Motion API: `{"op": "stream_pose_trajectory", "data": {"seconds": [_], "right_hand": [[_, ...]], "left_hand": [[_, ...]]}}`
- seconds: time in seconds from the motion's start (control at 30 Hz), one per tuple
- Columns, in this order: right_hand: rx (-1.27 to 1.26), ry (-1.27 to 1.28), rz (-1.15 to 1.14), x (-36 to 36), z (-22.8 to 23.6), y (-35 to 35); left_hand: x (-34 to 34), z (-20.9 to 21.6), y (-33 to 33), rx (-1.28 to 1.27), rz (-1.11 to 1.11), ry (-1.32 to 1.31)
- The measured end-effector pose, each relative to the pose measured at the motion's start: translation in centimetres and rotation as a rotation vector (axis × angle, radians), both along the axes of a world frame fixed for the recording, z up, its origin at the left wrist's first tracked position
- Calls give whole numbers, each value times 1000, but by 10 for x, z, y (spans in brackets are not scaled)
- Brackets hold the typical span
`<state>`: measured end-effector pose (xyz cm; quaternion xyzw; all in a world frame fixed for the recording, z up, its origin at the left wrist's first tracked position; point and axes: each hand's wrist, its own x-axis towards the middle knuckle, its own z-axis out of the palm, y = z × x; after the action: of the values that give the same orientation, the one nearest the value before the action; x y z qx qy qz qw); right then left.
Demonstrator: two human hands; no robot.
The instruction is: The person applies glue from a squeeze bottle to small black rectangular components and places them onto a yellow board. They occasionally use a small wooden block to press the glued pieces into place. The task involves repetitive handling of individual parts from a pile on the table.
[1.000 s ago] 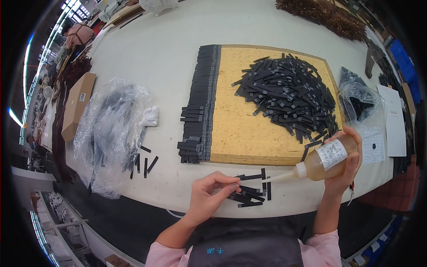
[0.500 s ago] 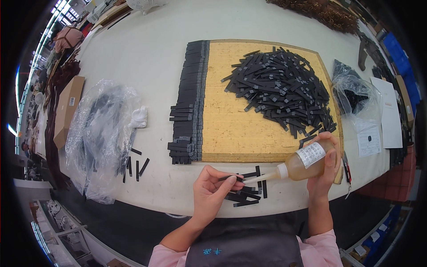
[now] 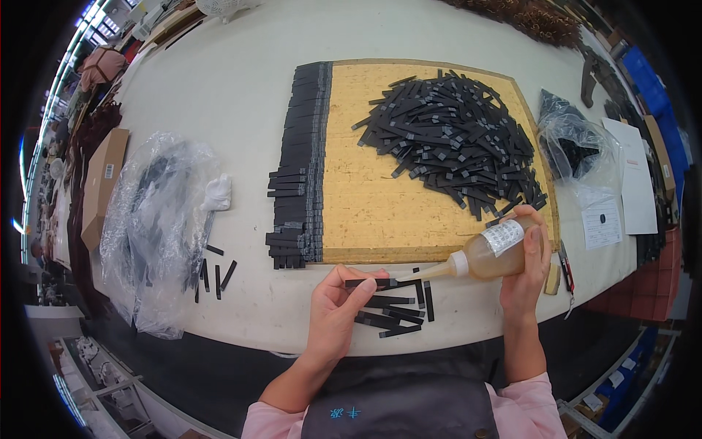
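Note:
Between thumb and fingers, my left hand (image 3: 336,306) pinches a short black strip (image 3: 369,283) with its end pointing right. My right hand (image 3: 528,267) is wrapped round a squeeze bottle (image 3: 491,251) of amber liquid with a white label. The bottle lies tilted on its side, its long pale nozzle (image 3: 426,274) reaching the strip's right end. Several loose black strips (image 3: 395,313) rest on the table just beyond my apron. Behind them, a yellow board (image 3: 387,219) carries a big heap of black strips (image 3: 453,139), and overlapping strips (image 3: 303,146) line its left edge.
On the left, a crumpled clear plastic bag (image 3: 157,234) lies beside a cardboard box (image 3: 104,186). A red-handled cutter (image 3: 566,269) is right of the board. Farther right are another plastic bag (image 3: 578,157) and white papers (image 3: 638,179). Brown bundles (image 3: 523,22) lie at the far edge.
The strip in my left hand now lies flatter and shows more of its length. The bottle's nozzle still meets its end. The whole view has shifted slightly.

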<state>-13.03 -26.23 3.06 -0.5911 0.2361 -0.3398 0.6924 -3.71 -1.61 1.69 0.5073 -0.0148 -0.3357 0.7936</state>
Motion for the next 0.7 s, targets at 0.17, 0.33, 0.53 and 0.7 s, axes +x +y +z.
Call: {"op": "stream_pose_trajectory", "data": {"seconds": [0.17,0.33,0.53,0.7], "right_hand": [[1,-1,15,0,-1,1],[-1,-1,5,0,1,2],[-9,-6,20,0,0,2],[-22,-2,10,-1,0,1]], "left_hand": [[1,-1,0,15,-7,-13],[1,3,-2,27,-6,-22],[0,4,-2,36,-5,-10],[1,3,-2,40,-20,-22]]}}
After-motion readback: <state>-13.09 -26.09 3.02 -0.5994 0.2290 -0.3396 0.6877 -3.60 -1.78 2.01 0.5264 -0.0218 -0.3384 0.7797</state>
